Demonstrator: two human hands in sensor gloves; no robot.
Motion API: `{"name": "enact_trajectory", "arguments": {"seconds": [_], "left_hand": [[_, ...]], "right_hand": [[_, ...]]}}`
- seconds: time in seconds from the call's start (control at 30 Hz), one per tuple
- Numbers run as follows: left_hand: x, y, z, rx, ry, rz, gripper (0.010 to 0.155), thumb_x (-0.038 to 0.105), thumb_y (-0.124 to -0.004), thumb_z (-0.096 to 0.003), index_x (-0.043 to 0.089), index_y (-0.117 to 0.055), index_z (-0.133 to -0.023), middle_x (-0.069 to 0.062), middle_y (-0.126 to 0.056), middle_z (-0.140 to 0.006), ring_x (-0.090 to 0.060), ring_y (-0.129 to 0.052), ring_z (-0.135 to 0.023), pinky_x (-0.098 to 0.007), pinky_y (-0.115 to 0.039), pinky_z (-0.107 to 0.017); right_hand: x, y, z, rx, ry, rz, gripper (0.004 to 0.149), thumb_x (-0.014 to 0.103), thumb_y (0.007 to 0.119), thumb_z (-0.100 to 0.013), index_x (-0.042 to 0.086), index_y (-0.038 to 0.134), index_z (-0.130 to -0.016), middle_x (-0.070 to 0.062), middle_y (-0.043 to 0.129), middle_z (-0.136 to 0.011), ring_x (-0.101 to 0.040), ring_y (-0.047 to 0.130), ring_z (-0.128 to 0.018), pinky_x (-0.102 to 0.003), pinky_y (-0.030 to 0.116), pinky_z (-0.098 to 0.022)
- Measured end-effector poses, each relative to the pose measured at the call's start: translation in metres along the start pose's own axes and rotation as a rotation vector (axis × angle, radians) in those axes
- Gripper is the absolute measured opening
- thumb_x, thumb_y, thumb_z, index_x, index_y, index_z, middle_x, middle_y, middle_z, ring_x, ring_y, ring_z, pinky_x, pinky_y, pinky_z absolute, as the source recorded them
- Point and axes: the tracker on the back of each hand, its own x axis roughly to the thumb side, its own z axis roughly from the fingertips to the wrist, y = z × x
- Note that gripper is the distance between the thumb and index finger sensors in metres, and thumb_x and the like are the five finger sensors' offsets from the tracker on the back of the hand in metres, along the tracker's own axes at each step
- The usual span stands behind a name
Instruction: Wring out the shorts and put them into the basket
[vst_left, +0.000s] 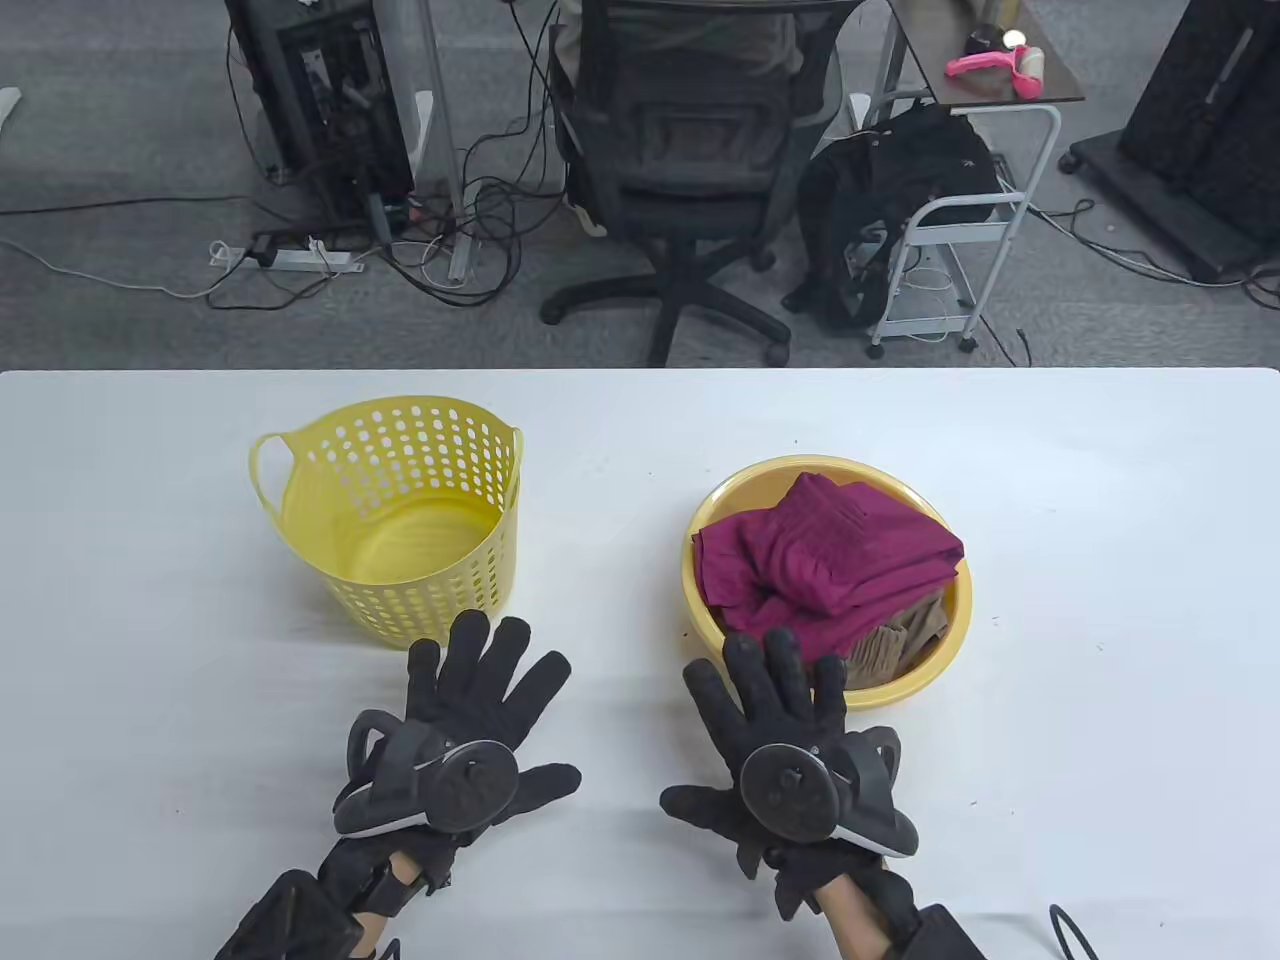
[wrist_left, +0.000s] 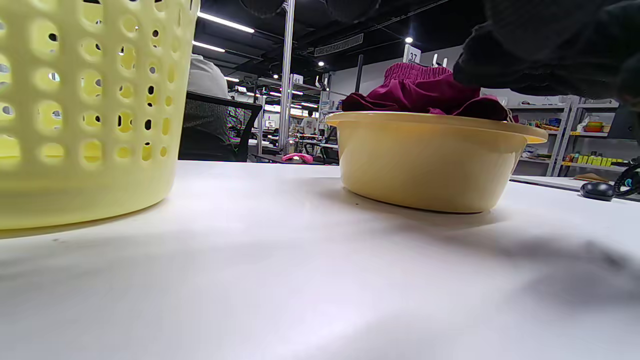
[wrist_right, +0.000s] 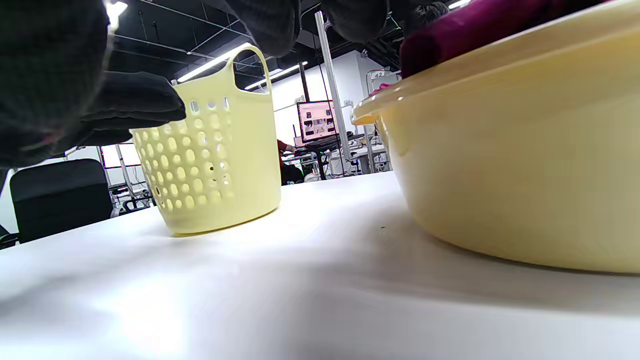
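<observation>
So far nothing of the task looks done: the magenta shorts (vst_left: 828, 560) lie bunched in the yellow basin (vst_left: 700, 590) on the right of the desk (vst_left: 1100, 600), on top of a tan garment (vst_left: 905, 640), unwrung as far as one can judge. The perforated yellow basket (vst_left: 400, 510) stands well to the left, with nothing in it. The right hand (vst_left: 790, 745) has its grip spread, fingertips at the basin's near rim; the left hand (vst_left: 465, 725) is likewise splayed, just before the basket. Lifting, wringing and dropping all remain.
</observation>
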Motion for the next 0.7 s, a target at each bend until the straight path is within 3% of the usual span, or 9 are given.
{"name": "enact_trajectory", "arguments": {"seconds": [0.43,0.7], "left_hand": [[-0.002,0.001,0.001,-0.001,0.001,0.000,0.093,0.073,-0.070,-0.0477,0.024,-0.034,-0.119,-0.029,-0.025,-0.126,-0.068,-0.024,-0.110,-0.085,-0.029,-0.063],[-0.008,0.004,0.003,0.010,0.017,0.012,0.093,0.073,-0.070,-0.0477,0.024,-0.034,-0.119,-0.029,-0.025,-0.126,-0.068,-0.024,-0.110,-0.085,-0.029,-0.063]], "right_hand": [[0.003,-0.005,-0.003,-0.023,-0.011,0.006,0.102,0.076,0.080,-0.038,0.016,0.046,-0.112,-0.027,0.035,-0.113,-0.057,0.028,-0.102,-0.079,0.029,-0.063],[-0.003,-0.026,-0.011,-0.062,0.002,0.022,0.101,0.076,0.080,-0.039,0.015,0.046,-0.113,-0.028,0.034,-0.114,-0.058,0.027,-0.102,-0.080,0.029,-0.063]]}}
